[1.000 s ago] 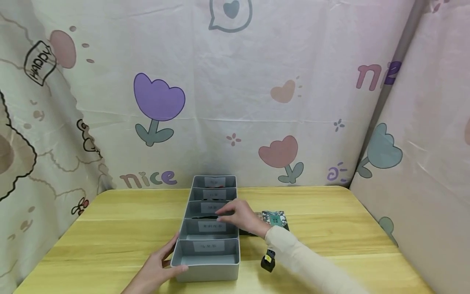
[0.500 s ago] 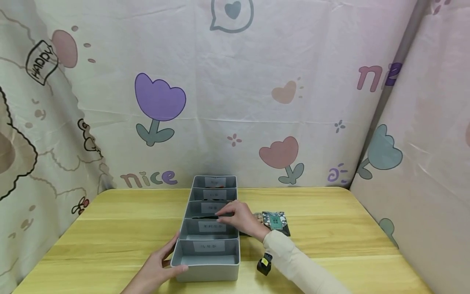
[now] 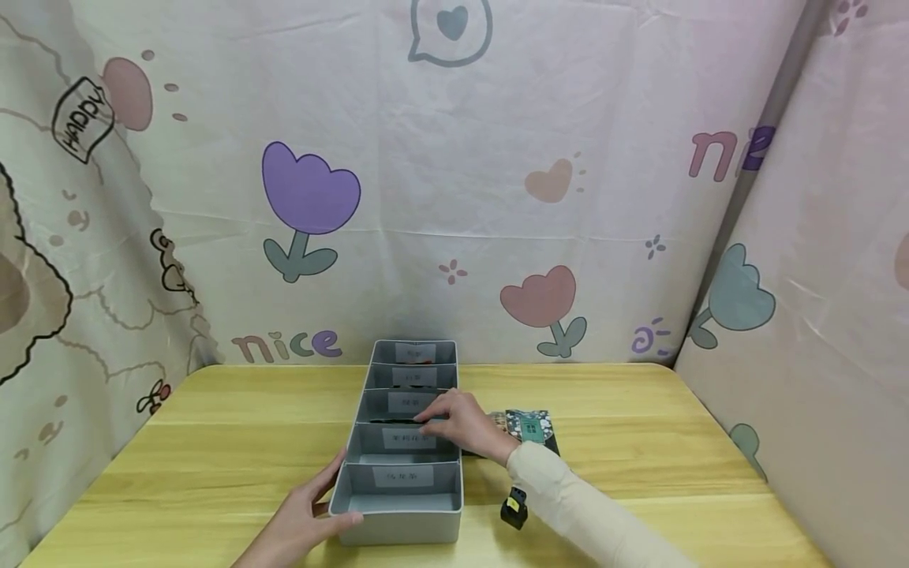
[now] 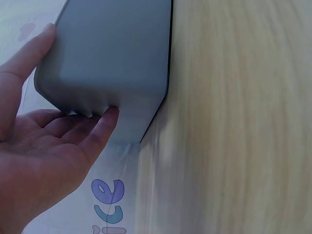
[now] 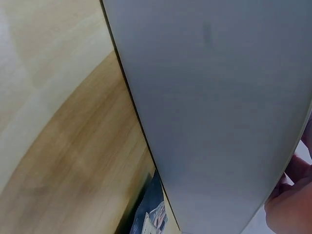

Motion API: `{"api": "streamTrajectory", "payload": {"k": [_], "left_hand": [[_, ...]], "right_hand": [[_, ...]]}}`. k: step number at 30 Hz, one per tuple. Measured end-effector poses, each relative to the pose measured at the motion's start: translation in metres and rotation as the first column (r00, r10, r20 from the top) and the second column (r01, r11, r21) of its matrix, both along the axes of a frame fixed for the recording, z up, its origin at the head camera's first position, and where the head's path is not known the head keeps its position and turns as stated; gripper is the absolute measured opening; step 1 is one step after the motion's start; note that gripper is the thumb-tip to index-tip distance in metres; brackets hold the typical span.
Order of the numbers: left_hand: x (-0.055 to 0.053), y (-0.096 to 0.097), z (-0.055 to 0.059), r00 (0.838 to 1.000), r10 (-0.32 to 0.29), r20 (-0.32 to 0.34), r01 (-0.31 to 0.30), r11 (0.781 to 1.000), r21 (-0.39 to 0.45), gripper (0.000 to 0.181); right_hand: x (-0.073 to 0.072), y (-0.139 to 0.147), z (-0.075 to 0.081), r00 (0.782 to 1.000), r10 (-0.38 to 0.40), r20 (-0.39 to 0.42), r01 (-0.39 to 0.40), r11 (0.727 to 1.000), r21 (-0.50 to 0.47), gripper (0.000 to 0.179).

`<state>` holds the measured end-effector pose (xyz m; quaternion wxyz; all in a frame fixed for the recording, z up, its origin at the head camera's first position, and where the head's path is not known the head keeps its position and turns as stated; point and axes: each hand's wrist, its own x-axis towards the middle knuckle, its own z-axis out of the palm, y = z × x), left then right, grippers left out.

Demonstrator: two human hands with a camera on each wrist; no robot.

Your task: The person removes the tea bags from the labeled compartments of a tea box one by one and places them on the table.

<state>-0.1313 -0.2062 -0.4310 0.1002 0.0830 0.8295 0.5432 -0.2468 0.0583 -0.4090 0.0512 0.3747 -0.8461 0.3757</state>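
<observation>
The near left corner of the grey box [image 3: 401, 528] is gripped by the left hand [image 3: 301, 509], with the thumb laid over the near rim and the fingers set against the outer left side. The rest of the box is stretched away ahead and to the right of that hand, divided into five compartments marked with white labels [image 3: 403, 476].

The right hand [image 3: 463, 422] is held over the box's right edge. Its thumb and forefinger are brought close together at the edge of a dark packet [image 3: 392, 420], which is set in the third compartment from the near end, just left of the fingertips; whether the packet is pinched or let go cannot be told.

To the right of the right hand, a patterned packet [image 3: 529, 426] is laid on the wooden table [image 3: 639, 473]. Below its wrist, a small black device [image 3: 514, 509] is seen beside the cream sleeve [image 3: 589, 505].
</observation>
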Motion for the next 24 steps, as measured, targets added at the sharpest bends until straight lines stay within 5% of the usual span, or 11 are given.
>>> {"api": "streamTrajectory", "payload": {"k": [24], "left_hand": [[-0.0006, 0.0009, -0.0006, 1.0, -0.004, 0.013, 0.003, 1.0, 0.031, 0.091]], "right_hand": [[0.0029, -0.0012, 0.0011, 0.995, -0.078, 0.069, 0.082, 0.995, -0.051, 0.009]]}}
